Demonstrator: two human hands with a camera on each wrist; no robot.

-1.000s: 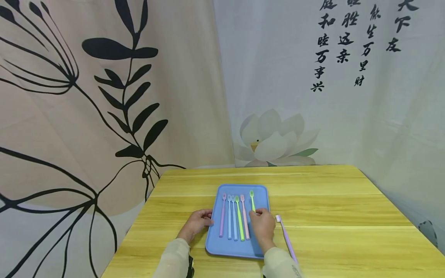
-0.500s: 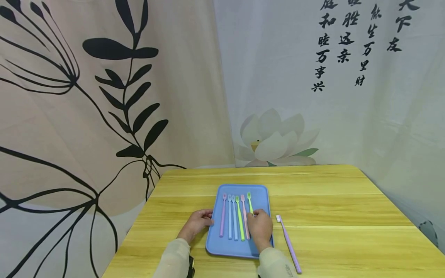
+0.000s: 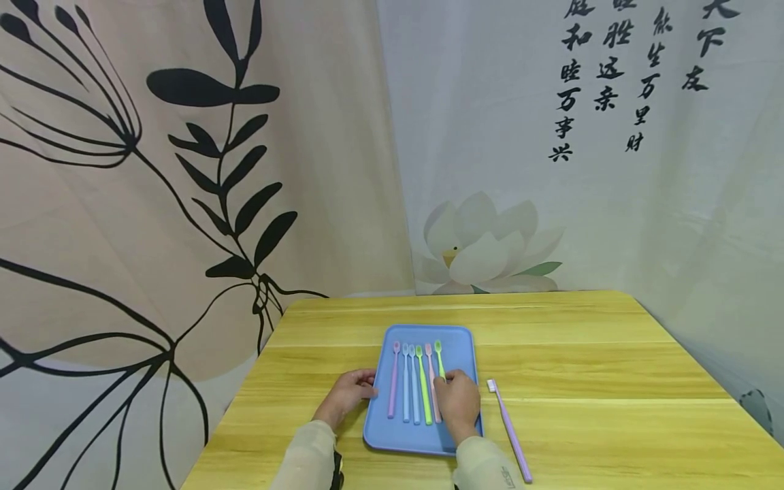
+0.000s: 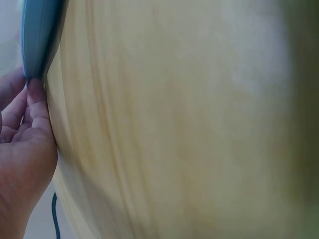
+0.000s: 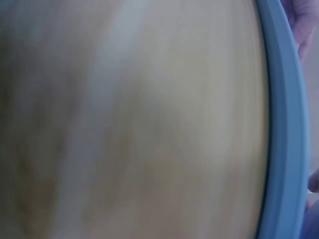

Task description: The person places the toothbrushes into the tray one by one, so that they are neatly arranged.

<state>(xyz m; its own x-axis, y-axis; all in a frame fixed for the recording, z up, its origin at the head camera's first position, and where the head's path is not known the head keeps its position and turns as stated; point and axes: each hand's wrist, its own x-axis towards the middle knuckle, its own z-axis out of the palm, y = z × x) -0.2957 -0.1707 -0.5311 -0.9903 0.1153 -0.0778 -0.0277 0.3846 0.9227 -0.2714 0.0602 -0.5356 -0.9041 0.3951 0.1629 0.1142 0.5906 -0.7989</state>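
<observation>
We are laying toothbrushes in a row on the blue tray (image 3: 465, 340). Our right hand (image 3: 461, 403) pinches the light green toothbrush (image 3: 438, 356) at the row's right end, while our left hand (image 3: 346, 394) rests with relaxed fingers against the tray's left edge. Next, we judge, comes the purple toothbrush (image 3: 510, 430) on the table (image 3: 612, 381), beside the tray's right edge.

The left wrist view is close and blurred. The left hand (image 4: 22, 149) fills the lower left corner, palm showing, its fingertips (image 4: 36, 89) touching the lower end of a blue tray edge (image 4: 37, 35) — seen only as a narrow strip at the top left. The rest is pale yellow wooden tabletop (image 4: 179, 124), grain running roughly vertical.
</observation>
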